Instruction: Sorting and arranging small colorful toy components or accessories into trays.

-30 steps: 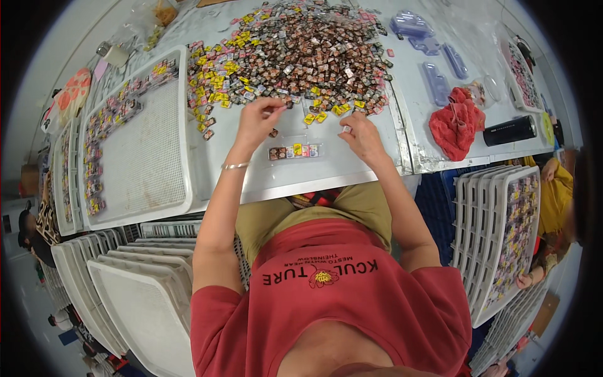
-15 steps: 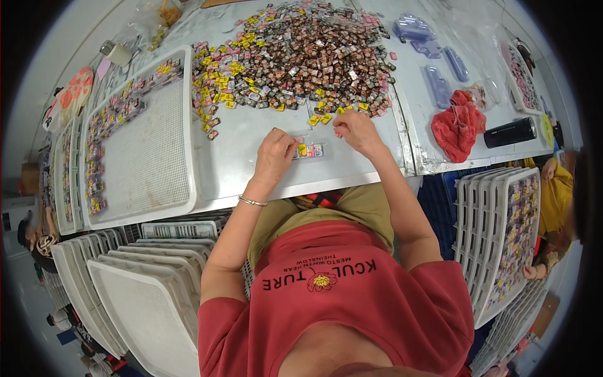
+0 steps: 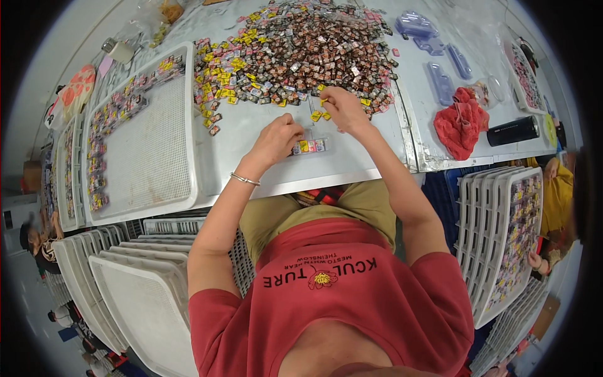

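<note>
A small clear plastic case point(image 3: 309, 146) lies on the table in front of me with a row of coloured pieces in it, among them yellow and pink ones. My left hand point(image 3: 276, 139) is at the case's left end, its fingers curled against it. To the right and farther off, my right hand point(image 3: 344, 112) reaches to the near edge of a big heap of small block-like pieces point(image 3: 320, 53). Its fingertips are pinched at a small yellow piece point(image 3: 323, 102). More loose yellow pieces point(image 3: 315, 116) lie just below those fingers.
A white mesh tray point(image 3: 157, 144) with rows of filled cases stands on the left. At right are a red cloth point(image 3: 460, 129), a black bottle point(image 3: 513, 132) and purple plastic trays point(image 3: 440, 81). Stacked trays point(image 3: 141, 295) flank me below the table; other people work at both sides.
My right hand has moved left and away from me to the heap's edge, where a yellow piece now shows at its fingertips. My left hand has shifted slightly, staying by the case.
</note>
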Motion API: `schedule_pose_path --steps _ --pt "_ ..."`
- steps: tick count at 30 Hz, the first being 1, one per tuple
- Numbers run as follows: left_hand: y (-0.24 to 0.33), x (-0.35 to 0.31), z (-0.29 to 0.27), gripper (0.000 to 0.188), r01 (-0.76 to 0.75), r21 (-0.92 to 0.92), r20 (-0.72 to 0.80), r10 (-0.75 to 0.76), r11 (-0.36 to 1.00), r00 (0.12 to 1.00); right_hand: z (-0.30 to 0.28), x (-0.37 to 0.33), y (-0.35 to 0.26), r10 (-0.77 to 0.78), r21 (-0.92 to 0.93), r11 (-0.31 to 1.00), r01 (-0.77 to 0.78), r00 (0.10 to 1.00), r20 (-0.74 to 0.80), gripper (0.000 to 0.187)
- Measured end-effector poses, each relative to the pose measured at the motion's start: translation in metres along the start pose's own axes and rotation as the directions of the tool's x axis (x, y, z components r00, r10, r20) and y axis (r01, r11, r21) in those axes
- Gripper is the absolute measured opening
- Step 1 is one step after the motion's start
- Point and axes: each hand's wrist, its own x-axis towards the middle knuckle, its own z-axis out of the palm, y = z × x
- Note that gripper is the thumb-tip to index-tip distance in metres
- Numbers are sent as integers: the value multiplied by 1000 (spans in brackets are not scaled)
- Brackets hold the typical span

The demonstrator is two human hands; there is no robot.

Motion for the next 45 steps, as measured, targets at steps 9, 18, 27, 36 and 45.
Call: schedule_pose_path --steps 9,18,27,36,45 --pt "4 17 -4 10 29 89 190 -46 996 981 25 -43 -21 254 707 637 -306 950 182 12" --pt "-7 -3 3 6 181 -511 -157 -298 840 942 26 -42 -26 332 836 490 -249 940 85 8" --pt "0 -16 21 3 118 -101 -312 -144 988 939 35 -51 -57 43 243 970 7 979 -198 8" --pt "-1 -29 2 10 173 -145 -427 -219 974 877 -25 -16 6 251 436 887 -152 951 -180 12" --pt "7 -68 5 13 261 -338 -513 -409 904 755 -16 0 17 97 -55 994 -90 986 136 20"
